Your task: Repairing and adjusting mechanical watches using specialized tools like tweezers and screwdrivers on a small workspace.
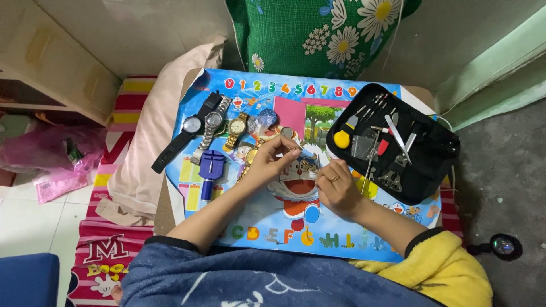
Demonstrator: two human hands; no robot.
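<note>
Seen from above, a small table topped with a bright blue cartoon learning mat (256,219) fills the middle of the view, set on a red striped cloth. Nearest the camera are the person's blue sleeve and yellow sleeve. The right hand (336,190), wearing a ring, rests on the mat with fingers curled in narrowly; whether it grips anything cannot be told. Just beside it, the left hand (272,159) is raised slightly, its thumb and fingertips pinched around a small, thin object too small to identify. Left of that hand lies a purple watch-link tool (211,166). Beyond it, three wristwatches lie side by side: a black-strapped watch (190,126), a silver metal watch (213,120), and a gold watch (237,126). To the right, an open black tool case (438,153) sits tilted on the mat's corner, holding tweezers, small screwdrivers and a yellow-handled tool. Farthest away, a green cushion with white daisies (318,34) leans at the table's back edge.
</note>
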